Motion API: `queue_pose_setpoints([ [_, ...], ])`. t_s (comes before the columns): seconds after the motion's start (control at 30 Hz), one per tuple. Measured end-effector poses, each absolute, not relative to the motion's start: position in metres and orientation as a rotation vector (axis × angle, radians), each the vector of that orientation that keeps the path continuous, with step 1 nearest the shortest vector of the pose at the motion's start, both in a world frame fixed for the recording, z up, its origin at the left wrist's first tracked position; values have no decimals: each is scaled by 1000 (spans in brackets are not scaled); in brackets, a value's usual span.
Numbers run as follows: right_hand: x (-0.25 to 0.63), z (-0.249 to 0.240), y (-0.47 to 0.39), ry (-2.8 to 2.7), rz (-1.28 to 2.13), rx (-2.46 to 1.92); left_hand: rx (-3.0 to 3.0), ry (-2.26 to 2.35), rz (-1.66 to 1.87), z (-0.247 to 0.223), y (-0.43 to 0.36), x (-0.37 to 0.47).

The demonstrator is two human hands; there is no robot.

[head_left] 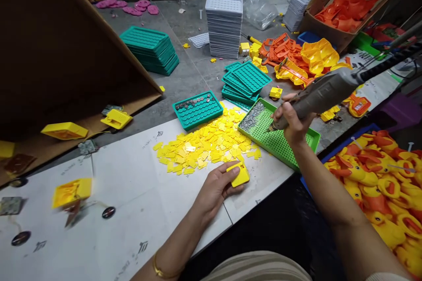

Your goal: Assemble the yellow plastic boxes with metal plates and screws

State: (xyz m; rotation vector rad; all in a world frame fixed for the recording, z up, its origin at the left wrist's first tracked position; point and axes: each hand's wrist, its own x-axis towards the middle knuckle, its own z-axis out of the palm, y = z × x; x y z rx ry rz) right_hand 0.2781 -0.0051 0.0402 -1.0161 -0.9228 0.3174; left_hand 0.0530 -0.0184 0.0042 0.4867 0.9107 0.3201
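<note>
My left hand (216, 189) grips a small yellow plastic case (241, 175) near the front edge of the table, its fingers and thumb wrapped about the sides. Wrapped round a grey electric screwdriver (318, 94) is my right hand (293, 125). The screwdriver's tip points down over a green perforated tray (280, 138). Small silver screws (253, 116) lie heaped at that tray's left end. Between the tray and my left hand spreads a pile of flat yellow plastic pieces (204, 145).
A teal tray (199, 114) holds round metal parts. Teal trays (148, 48) and white trays (224, 26) stand stacked behind. A cardboard box (66, 30) leans at left, near yellow cases with wired circuit boards (71, 193). Yellow duck toys (376, 175) fill a bin at right.
</note>
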Motion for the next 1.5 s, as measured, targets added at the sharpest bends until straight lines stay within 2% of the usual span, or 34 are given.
queue_pose_setpoints([
  [0.27, 256, 29, 28, -955, 325, -1021, 445, 938, 339, -1, -14, 48],
  [1.5, 254, 33, 25, -1025, 344, -1092, 476, 919, 332, -3, -17, 47],
])
